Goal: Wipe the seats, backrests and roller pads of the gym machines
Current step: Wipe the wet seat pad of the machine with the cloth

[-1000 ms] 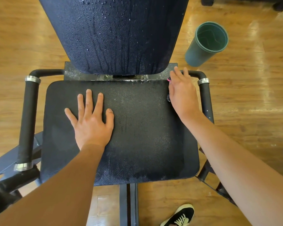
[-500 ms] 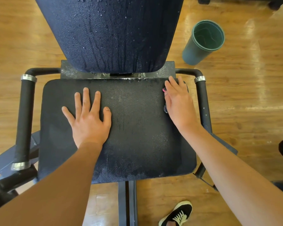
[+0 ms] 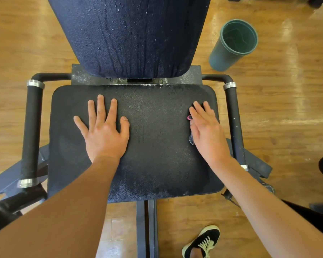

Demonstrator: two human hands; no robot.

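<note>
The black padded seat (image 3: 157, 149) of a gym machine lies below me, wet with fine droplets. Its dark backrest (image 3: 129, 34) rises behind, streaked with running drops. My left hand (image 3: 104, 131) lies flat on the seat's left half, fingers spread and straight. Near the seat's right edge my right hand (image 3: 207, 135) presses flat, with straight fingers, on a small dark thing with a pink edge (image 3: 189, 117). That thing is mostly hidden under the palm.
Black handle bars with chrome collars run along the left side (image 3: 32, 131) and the right side (image 3: 233, 118) of the seat. A green bin (image 3: 229, 51) stands on the wooden floor at the back right. My shoe (image 3: 203, 243) is beside the frame bar (image 3: 146, 229).
My right hand has slid from the seat's back right corner toward me along the right edge, with the small thing under it. My left hand stays flat in place.
</note>
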